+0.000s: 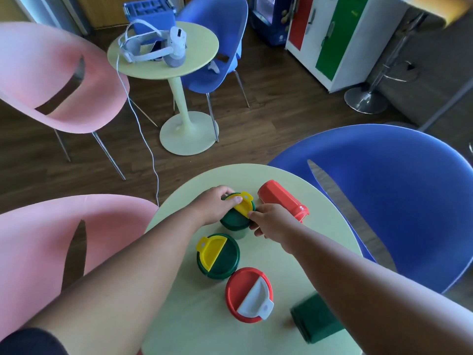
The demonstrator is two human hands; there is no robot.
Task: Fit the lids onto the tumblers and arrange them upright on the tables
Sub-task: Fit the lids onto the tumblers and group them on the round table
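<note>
Green tumbler (313,320) on its side, lower right | left hand (213,204) pinches yellow-flap lid (243,204) | right hand (271,221) grips same lid's edge | centre frame

A white headset (156,46) with a trailing white cable (143,129) lies on a small round yellow table (197,55) at 11 o'clock, a blue crate (149,11) behind it at 12 o'clock. Two pink chairs (51,75) stand at 9 and 10 o'clock, one blue chair (217,42) at 12 o'clock and another (396,196) at 3 o'clock. At 1 o'clock a white cabinet with red and green doors (340,39) stands beside a chrome stool base (366,101), all on dark wood flooring (281,111)
</note>
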